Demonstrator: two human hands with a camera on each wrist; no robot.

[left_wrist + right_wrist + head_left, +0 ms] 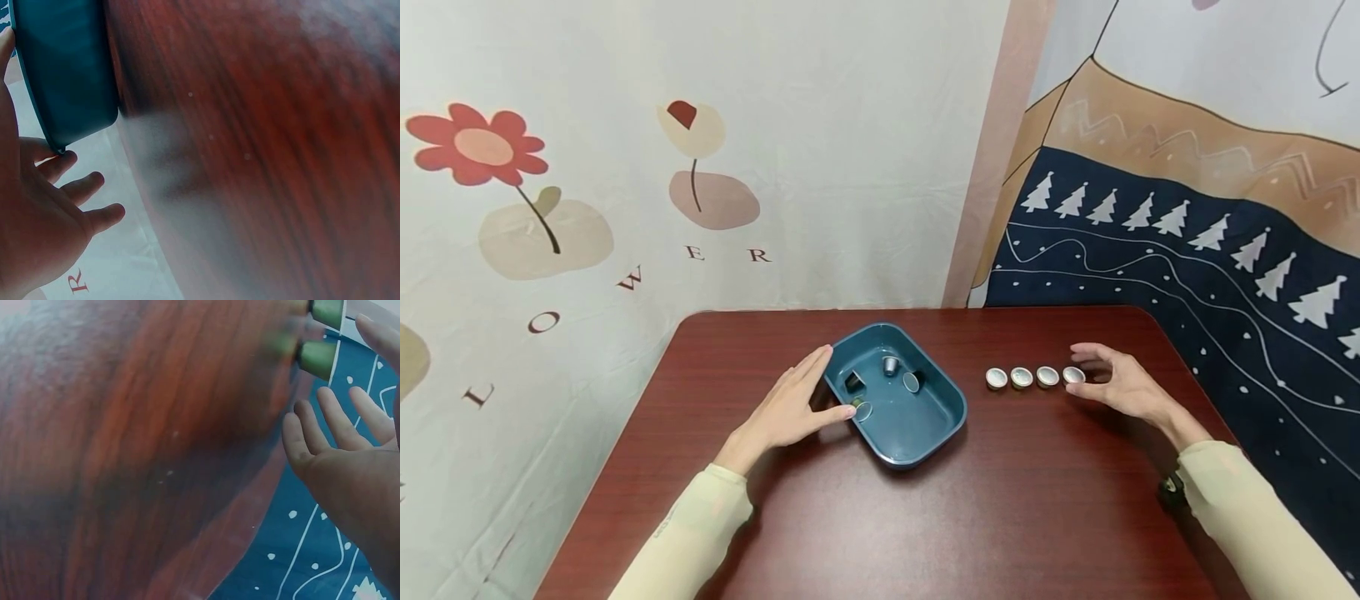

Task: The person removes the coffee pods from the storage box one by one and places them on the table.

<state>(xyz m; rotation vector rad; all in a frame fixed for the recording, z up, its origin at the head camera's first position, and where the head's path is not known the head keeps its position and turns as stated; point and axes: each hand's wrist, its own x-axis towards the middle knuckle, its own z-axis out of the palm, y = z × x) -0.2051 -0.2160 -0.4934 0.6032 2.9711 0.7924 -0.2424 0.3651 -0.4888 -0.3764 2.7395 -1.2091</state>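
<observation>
A blue tray [895, 454] lies on the table with several coffee capsules [891, 365] inside, some tipped on their sides. My left hand [786, 407] is spread along its left side, fingertips at the rim and thumb reaching over near one capsule; the left wrist view shows a finger at the tray's corner [69, 106]. Right of the tray, several capsules with pale lids stand in a row. Around the rightmost capsule [1073, 375], my right hand [1116, 385] has thumb and fingers parted. Green capsule sides [317, 359] show beyond the right hand's fingers [337, 419] in the right wrist view.
The capsule row begins with a leftmost capsule [996, 379] a short way from the tray. A reddish-brown table [1000, 517] carries everything. Behind it hang a pale printed cloth [850, 167] and a dark blue one with white trees [1120, 258].
</observation>
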